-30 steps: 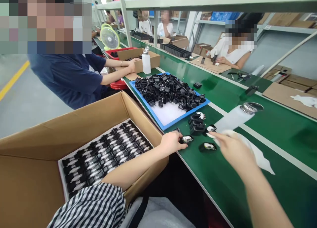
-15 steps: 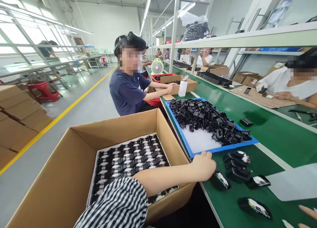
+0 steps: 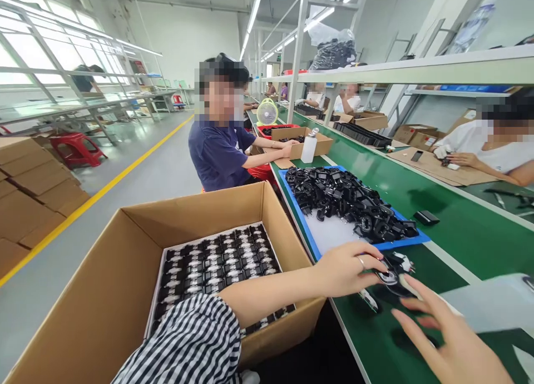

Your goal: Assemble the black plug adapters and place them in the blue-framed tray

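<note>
My left hand [image 3: 348, 268], with a ring on one finger, reaches across the cardboard box [image 3: 287, 250] to the green bench. Its fingers are curled onto a black plastic housing [image 3: 389, 278]. My right hand [image 3: 453, 331] comes in from the lower right, fingers apart, the nearest fingertips close to that same housing; whether they touch it I cannot tell. Just behind the housing lies a piece with a white insert [image 3: 404, 260]. Below my left hand is another white-and-green insert piece [image 3: 369, 300]. Rows of black-and-white pieces [image 3: 212, 267] fill the box.
A blue-rimmed tray [image 3: 306, 225] holds a heap of black plug housings [image 3: 334, 195]. One black block [image 3: 426, 217] lies beyond it. A translucent sheet [image 3: 488, 303] is at the right. Co-workers sit along the bench, near a white bottle [image 3: 308, 146] and a fan [image 3: 267, 112].
My left hand has moved right from the bench edge onto the black housing. My right hand has come further in from the lower right, toward the same housing.
</note>
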The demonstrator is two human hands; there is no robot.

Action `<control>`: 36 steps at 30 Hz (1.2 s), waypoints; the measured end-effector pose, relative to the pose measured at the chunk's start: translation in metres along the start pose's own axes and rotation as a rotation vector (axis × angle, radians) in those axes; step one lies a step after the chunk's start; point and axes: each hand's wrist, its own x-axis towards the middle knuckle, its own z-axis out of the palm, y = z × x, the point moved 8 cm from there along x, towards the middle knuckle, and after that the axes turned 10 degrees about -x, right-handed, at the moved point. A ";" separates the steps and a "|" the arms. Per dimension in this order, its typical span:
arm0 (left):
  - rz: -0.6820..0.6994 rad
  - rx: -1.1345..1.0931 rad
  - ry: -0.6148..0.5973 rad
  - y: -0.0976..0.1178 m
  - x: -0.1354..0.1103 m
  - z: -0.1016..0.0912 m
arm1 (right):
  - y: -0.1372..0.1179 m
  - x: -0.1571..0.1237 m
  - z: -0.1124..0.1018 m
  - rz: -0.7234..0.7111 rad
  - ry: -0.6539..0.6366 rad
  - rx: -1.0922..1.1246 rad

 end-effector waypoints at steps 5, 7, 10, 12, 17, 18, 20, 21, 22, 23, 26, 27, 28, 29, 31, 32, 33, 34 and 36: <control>-0.038 -0.268 0.238 0.012 -0.008 -0.024 | -0.039 0.013 -0.001 0.050 -0.007 0.288; -0.157 -0.331 0.261 0.004 -0.011 -0.024 | -0.041 0.015 0.000 0.096 0.001 0.407; -0.289 -0.416 0.250 -0.005 -0.014 -0.017 | -0.038 0.016 0.006 0.156 -0.023 0.539; -0.335 -0.471 0.222 -0.008 -0.016 -0.011 | -0.034 0.017 0.011 0.198 -0.063 0.598; -0.472 -0.467 -0.003 -0.024 -0.019 0.003 | -0.011 0.018 0.014 0.290 -0.124 0.470; -0.490 -0.407 -0.088 -0.029 -0.020 0.006 | -0.005 0.017 0.012 0.306 -0.132 0.371; -0.513 -0.260 -0.281 -0.041 -0.022 0.016 | 0.002 0.014 0.013 0.312 -0.187 0.142; -0.514 -0.198 -0.375 -0.046 -0.024 0.022 | 0.003 0.012 0.017 0.301 -0.239 0.026; -0.506 -0.156 -0.459 -0.050 -0.026 0.030 | 0.002 0.009 0.022 0.287 -0.293 -0.082; -0.489 -0.133 -0.519 -0.052 -0.028 0.037 | 0.001 0.006 0.028 0.268 -0.348 -0.177; -0.417 -0.121 -0.581 -0.054 -0.031 0.054 | -0.008 -0.001 0.046 0.220 -0.465 -0.353; -0.404 -0.117 -0.575 -0.054 -0.031 0.057 | -0.010 -0.002 0.050 0.210 -0.478 -0.370; -0.403 -0.110 -0.559 -0.055 -0.032 0.059 | -0.011 -0.003 0.052 0.203 -0.483 -0.365; -0.408 -0.107 -0.537 -0.056 -0.033 0.060 | -0.012 -0.003 0.055 0.194 -0.484 -0.342; -0.427 -0.120 -0.499 -0.058 -0.034 0.059 | -0.011 -0.003 0.058 0.182 -0.491 -0.274; -0.434 -0.135 -0.488 -0.058 -0.034 0.059 | -0.010 -0.003 0.059 0.181 -0.497 -0.239; -0.440 -0.147 -0.483 -0.058 -0.034 0.059 | -0.008 -0.004 0.060 0.187 -0.500 -0.212; -0.445 -0.151 -0.485 -0.057 -0.033 0.059 | -0.005 -0.004 0.060 0.197 -0.501 -0.194; -0.455 -0.127 -0.490 -0.057 -0.032 0.058 | -0.001 -0.003 0.060 0.214 -0.499 -0.179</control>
